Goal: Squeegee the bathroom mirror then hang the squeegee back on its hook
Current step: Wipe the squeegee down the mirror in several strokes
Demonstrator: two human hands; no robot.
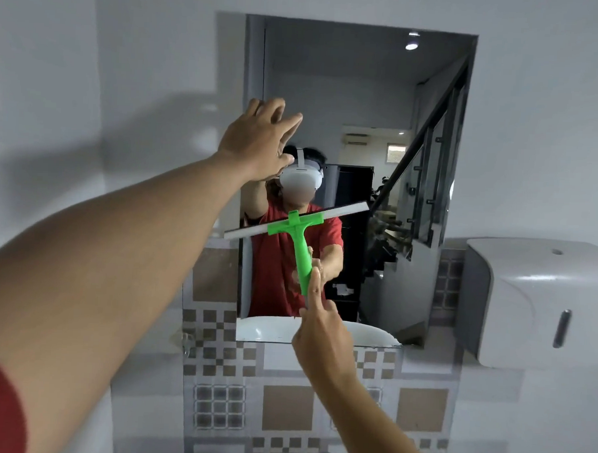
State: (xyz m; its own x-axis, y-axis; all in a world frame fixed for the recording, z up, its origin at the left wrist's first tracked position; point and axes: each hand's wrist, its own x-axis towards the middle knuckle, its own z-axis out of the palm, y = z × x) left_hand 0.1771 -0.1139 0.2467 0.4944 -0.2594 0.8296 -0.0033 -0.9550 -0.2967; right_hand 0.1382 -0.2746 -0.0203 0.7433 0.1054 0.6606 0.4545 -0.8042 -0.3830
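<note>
Squeegee (295, 231): bright green plastic handle and crosspiece, long pale blade tilted up to the right, against the mirror (365, 92) mid-height. Right hand (320, 330) grips the handle's lower end. Left hand (260, 139) raised at the mirror's left edge, fingers spread, holding nothing.

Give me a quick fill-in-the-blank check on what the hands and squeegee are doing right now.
1. The right hand holds the squeegee by its ____ handle.
2. The left hand is raised and ____, holding nothing.
3. The squeegee blade lies against the ____.
4. The white dispenser hangs to the ____ of the mirror.

Missing words: green; open; mirror; right
</note>
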